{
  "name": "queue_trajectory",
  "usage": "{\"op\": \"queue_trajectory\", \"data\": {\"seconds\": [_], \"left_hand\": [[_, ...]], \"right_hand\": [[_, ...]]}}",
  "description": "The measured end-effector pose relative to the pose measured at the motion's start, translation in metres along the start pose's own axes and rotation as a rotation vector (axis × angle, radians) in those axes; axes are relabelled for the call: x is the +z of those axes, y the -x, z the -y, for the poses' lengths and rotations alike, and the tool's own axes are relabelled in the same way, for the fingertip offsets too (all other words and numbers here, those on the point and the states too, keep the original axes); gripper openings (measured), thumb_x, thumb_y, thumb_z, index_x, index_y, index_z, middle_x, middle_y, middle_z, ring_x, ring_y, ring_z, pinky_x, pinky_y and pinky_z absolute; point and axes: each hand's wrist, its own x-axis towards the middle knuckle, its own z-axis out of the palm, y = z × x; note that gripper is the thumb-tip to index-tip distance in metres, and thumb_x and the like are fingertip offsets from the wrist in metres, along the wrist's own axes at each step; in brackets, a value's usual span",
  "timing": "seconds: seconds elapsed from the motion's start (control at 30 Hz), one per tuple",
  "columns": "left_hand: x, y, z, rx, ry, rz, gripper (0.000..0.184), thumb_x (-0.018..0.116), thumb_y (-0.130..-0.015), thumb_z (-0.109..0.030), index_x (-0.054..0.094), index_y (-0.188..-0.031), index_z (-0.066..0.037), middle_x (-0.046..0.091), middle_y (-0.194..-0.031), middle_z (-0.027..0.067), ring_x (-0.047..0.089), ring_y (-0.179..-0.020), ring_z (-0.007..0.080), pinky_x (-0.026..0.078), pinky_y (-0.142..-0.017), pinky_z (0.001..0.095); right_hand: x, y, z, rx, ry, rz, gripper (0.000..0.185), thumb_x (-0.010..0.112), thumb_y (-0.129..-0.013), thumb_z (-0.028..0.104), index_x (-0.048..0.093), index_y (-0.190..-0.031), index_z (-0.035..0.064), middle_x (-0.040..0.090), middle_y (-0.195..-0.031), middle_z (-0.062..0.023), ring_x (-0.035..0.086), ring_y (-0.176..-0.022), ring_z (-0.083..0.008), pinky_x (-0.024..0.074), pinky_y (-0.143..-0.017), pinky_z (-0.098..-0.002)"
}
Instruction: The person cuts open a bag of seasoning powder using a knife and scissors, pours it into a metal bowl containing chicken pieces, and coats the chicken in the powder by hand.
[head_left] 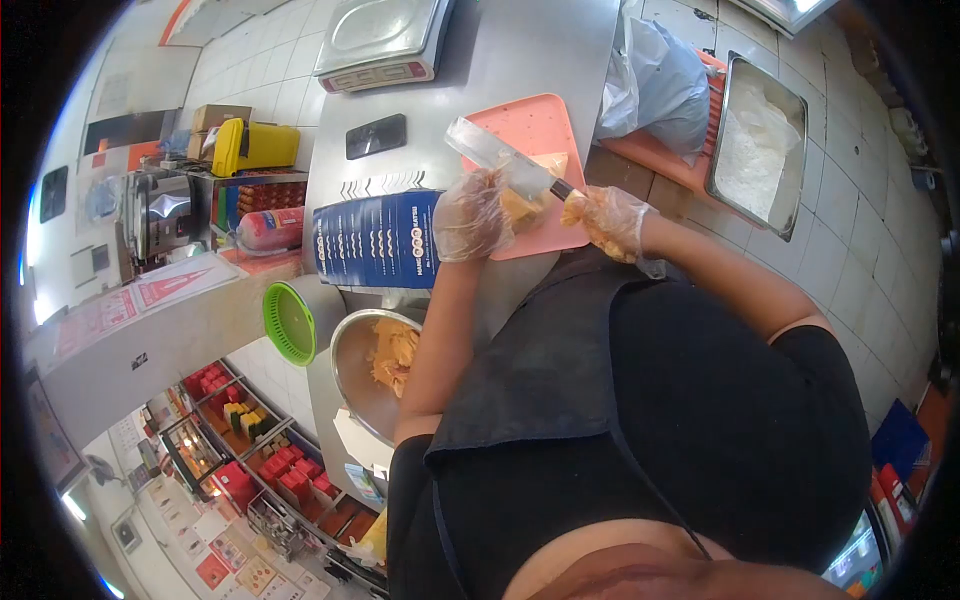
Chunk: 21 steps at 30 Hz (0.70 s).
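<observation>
My right hand (612, 222), in a clear plastic glove smeared with orange-yellow residue, is closed around the dark handle of a broad-bladed knife (498, 152). The blade slants up and left over a pink cutting board (545, 117). Pale yellowish meat (522, 207) lies on the board under and beside the blade. My left hand (473, 215), also gloved, is curled at the meat's left side and appears to grip its edge; some fingertips are hidden. Left of my forearm stands a metal bowl (350, 370) with orange-coated pieces of meat (393, 352).
A blue printed box (372, 240) sits beside my left hand. Farther off are a phone (376, 137) and a weighing scale (385, 45). A green basket (290, 322) is near the bowl. To the right are a plastic bag (660, 95) and a metal tray of white flour-like powder (757, 150).
</observation>
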Motion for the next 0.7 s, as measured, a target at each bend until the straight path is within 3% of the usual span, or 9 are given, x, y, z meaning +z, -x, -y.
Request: {"op": "queue_trajectory", "data": {"seconds": [0.13, 0.2, 0.3, 0.37, 0.43, 0.5, 0.53, 0.6, 0.7], "left_hand": [[0.0, -0.002, 0.016, -0.042, -0.024, -0.08, 0.013, 0.067, -0.086, -0.014, 0.067, -0.097, -0.009, 0.067, -0.083, 0.0134, 0.065, -0.076, 0.0352, 0.051, -0.065, 0.0443], [0.0, -0.006, 0.01, 0.104, -0.13, -0.073, 0.013, 0.068, -0.087, -0.016, 0.067, -0.098, -0.009, 0.066, -0.083, 0.0132, 0.065, -0.074, 0.0351, 0.051, -0.065, 0.0446], [-0.003, -0.008, -0.017, 0.216, -0.143, -0.073, 0.013, 0.068, -0.089, -0.018, 0.069, -0.099, -0.01, 0.066, -0.081, 0.0127, 0.064, -0.071, 0.0342, 0.052, -0.063, 0.0439], [-0.013, -0.016, -0.022, 0.197, -0.168, -0.058, 0.012, 0.068, -0.089, -0.017, 0.07, -0.099, -0.01, 0.066, -0.081, 0.0123, 0.064, -0.071, 0.0334, 0.052, -0.063, 0.0429], [-0.008, -0.016, 0.006, 0.144, -0.029, -0.141, 0.008, 0.066, -0.09, -0.014, 0.071, -0.095, -0.01, 0.068, -0.081, 0.0114, 0.066, -0.069, 0.0313, 0.053, -0.061, 0.0408], [-0.007, -0.015, 0.004, 0.17, 0.0, -0.163, 0.007, 0.066, -0.09, -0.012, 0.071, -0.094, -0.011, 0.069, -0.082, 0.0116, 0.066, -0.068, 0.0308, 0.053, -0.061, 0.0404], [-0.004, -0.012, -0.006, 0.168, 0.023, -0.057, 0.011, 0.068, -0.088, -0.01, 0.069, -0.099, -0.007, 0.066, -0.079, 0.0129, 0.066, -0.073, 0.0303, 0.054, -0.065, 0.0405], [0.008, -0.006, -0.014, 0.172, -0.053, -0.027, 0.01, 0.068, -0.088, -0.01, 0.069, -0.096, -0.007, 0.065, -0.079, 0.0127, 0.066, -0.073, 0.03, 0.053, -0.064, 0.0399], [0.005, -0.013, -0.004, 0.124, -0.052, -0.049, 0.007, 0.07, -0.087, -0.012, 0.068, -0.091, -0.007, 0.065, -0.077, 0.0126, 0.066, -0.069, 0.0305, 0.052, -0.061, 0.0399]], "right_hand": [[0.003, 0.006, 0.012, 0.066, 0.25, 0.045, 0.043, 0.041, -0.105, 0.042, 0.064, -0.106, 0.0056, 0.055, -0.065, -0.0067, 0.056, -0.053, -0.0197, 0.045, -0.049, -0.038], [0.013, 0.023, 0.031, 0.082, 0.275, 0.011, 0.044, 0.04, -0.106, 0.04, 0.064, -0.107, 0.0036, 0.059, -0.066, -0.0097, 0.061, -0.058, -0.0239, 0.0487, -0.055, -0.0402], [0.02, -0.013, 0.016, -0.168, 0.694, -0.062, 0.036, 0.043, -0.104, 0.039, 0.057, -0.105, 0.0066, 0.057, -0.067, -0.0147, 0.061, -0.059, -0.031, 0.0497, -0.058, -0.044], [0.016, -0.001, 0.034, -0.151, 0.767, -0.014, 0.034, 0.046, -0.103, 0.037, 0.057, -0.107, 0.0042, 0.064, -0.078, -0.0207, 0.066, -0.075, -0.0375, 0.0517, -0.068, -0.0477], [0.012, -0.006, 0.015, -0.28, 0.865, 0.034, 0.034, 0.048, -0.102, 0.035, 0.058, -0.108, 0.0031, 0.066, -0.083, -0.0213, 0.067, -0.079, -0.0375, 0.0519, -0.07, -0.0474], [0.02, 0.012, 0.051, -0.073, 0.754, 0.047, 0.033, 0.048, -0.102, 0.034, 0.058, -0.108, 0.0026, 0.066, -0.084, -0.0218, 0.067, -0.079, -0.0373, 0.0518, -0.072, -0.0475], [0.022, 0.02, 0.063, 0.037, 0.7, 0.056, 0.033, 0.048, -0.102, 0.033, 0.058, -0.107, 0.0024, 0.066, -0.084, -0.022, 0.068, -0.079, -0.0372, 0.0518, -0.072, -0.0475], [0.018, 0.002, 0.046, -0.276, 1.07, 0.082, 0.031, 0.047, -0.102, 0.031, 0.058, -0.106, 0.0027, 0.066, -0.082, -0.0219, 0.067, -0.077, -0.0377, 0.0515, -0.073, -0.0471], [0.011, 0.016, 0.061, -0.04, 0.853, 0.09, 0.03, 0.043, -0.104, 0.029, 0.059, -0.109, 0.0046, 0.066, -0.086, -0.0222, 0.068, -0.081, -0.0362, 0.0529, -0.073, -0.0461]]}}
